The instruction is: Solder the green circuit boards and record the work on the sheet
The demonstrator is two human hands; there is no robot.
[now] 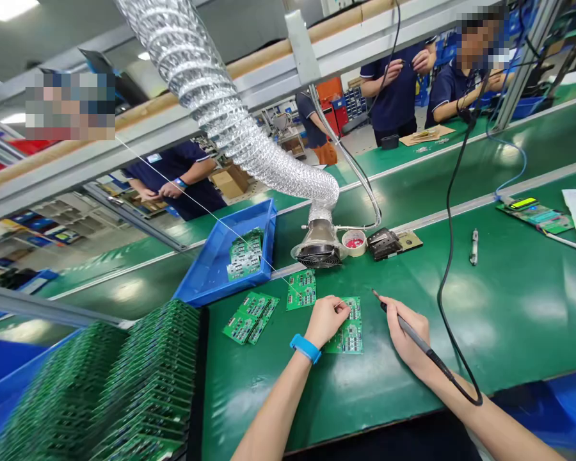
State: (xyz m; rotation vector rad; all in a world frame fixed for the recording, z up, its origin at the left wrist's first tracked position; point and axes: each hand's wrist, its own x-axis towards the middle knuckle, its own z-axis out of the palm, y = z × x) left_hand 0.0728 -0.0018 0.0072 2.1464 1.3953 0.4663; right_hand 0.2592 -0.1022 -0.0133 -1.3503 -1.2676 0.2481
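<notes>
My left hand [325, 320] rests on a green circuit board [350, 336], its fingers pinching a thin solder wire [288, 275] that runs up and to the left. My right hand [406, 336] grips a black soldering iron [413, 336], whose tip points up and left, a little apart from the board. A blue band circles my left wrist [305, 348]. Two more green boards [301, 289] lie just beyond my left hand. Further left is an overlapping pair of boards [249, 318].
Many boards stand in a slanted row [148, 378] at lower left. A blue tray [211, 269] holds more boards. A fume extractor nozzle [319, 243] with a foil duct [211, 89] hangs ahead. The iron's cable [448, 256] loops right. Co-workers [396, 89] stand across the green benches.
</notes>
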